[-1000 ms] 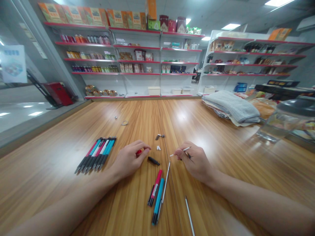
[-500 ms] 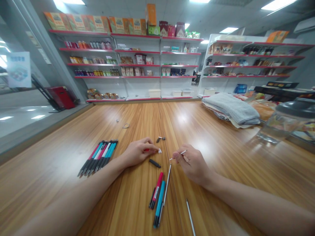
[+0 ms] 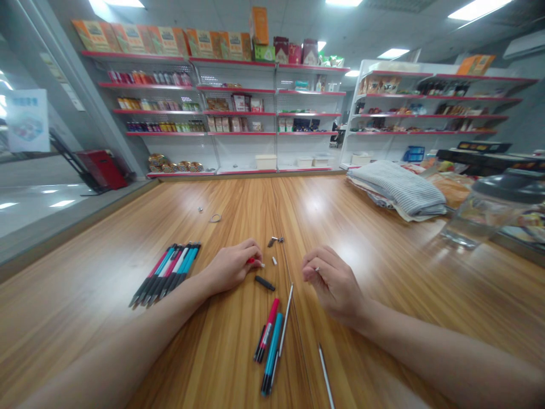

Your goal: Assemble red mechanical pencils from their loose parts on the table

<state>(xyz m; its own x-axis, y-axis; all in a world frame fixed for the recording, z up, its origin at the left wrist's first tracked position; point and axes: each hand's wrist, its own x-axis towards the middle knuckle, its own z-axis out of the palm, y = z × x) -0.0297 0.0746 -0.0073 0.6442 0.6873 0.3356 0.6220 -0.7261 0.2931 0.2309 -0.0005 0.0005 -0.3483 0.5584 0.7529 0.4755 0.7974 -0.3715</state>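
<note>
My left hand [image 3: 236,264] is closed in a pinch, with a small white piece [image 3: 262,265] at its fingertips and a bit of something red [image 3: 251,261] showing between the fingers. Just right of it, a loose white plug [image 3: 274,261] lies on the wood. Curled fingers of my right hand [image 3: 334,278] hold a thin white rod [image 3: 317,269], mostly hidden. Between the hands and nearer me are a black pen grip [image 3: 264,283], a red pen barrel [image 3: 270,326], a blue pen barrel [image 3: 272,352] and a pen refill [image 3: 286,321]. Another refill [image 3: 326,375] lies below my right hand.
A row of several pens [image 3: 168,272] lies left of my left forearm. Small metal parts [image 3: 275,241] are beyond my hands, with a ring [image 3: 215,218] further left. Folded striped cloth [image 3: 395,187] and a water bottle [image 3: 477,213] stand right. Stocked shelves [image 3: 238,133] line the back.
My left hand has drawn back left from the white plugs with one at its fingertips; one stays on the table. My right hand has turned, so less of its rod shows.
</note>
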